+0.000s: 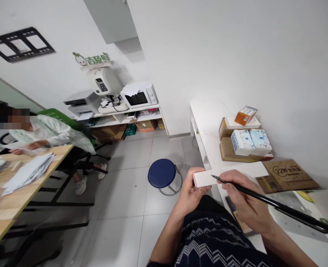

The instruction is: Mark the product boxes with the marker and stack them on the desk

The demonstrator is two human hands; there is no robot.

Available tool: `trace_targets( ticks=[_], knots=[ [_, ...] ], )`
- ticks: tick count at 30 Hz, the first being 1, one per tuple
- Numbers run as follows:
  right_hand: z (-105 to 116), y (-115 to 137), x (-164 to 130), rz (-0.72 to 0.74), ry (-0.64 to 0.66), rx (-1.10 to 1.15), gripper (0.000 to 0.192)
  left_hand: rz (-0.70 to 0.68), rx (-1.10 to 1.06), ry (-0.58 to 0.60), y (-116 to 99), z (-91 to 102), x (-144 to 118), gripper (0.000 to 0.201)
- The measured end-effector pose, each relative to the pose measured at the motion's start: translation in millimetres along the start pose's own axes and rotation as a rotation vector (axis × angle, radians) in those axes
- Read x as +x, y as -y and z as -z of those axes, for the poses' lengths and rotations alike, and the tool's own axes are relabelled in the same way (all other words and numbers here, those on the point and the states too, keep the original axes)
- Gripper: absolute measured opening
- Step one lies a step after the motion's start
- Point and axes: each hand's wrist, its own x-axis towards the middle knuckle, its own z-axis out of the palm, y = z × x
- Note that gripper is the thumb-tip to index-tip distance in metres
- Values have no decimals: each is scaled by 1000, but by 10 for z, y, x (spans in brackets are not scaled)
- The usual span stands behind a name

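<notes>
White card (205, 178) pinched flat by left hand (190, 193) for marking | right hand (245, 202) fingers wrapped round black pen (266, 200), tip touching card | blue stool (161, 173) beyond card

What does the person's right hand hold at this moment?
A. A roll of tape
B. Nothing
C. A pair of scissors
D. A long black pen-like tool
D: the right hand grips a long black pen-like tool, its tip aimed at the small white box pinched in the left hand.
</notes>
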Motion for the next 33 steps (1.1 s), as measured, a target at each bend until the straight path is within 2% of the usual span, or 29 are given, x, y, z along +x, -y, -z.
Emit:
trace_targets(
  ticks=[3,8,18,27,33],
  knots=[
    [25,-34,-55,-53,-69,84,21,43,-15,9,47,-5,7,46],
    [63,-19,-84,-47,-132,88,19,7,-25,60,68,3,52,37],
    [-37,36,67,162,-61,-211,13,-89,2,140,111,-1,58,33],
    [-56,41,86,241,-16,-244,19,-149,26,131,108,-1,14,35],
    [-46,55,46,239,-16,-267,20,-158,36,136,113,-14,-6,36]
  ],
)
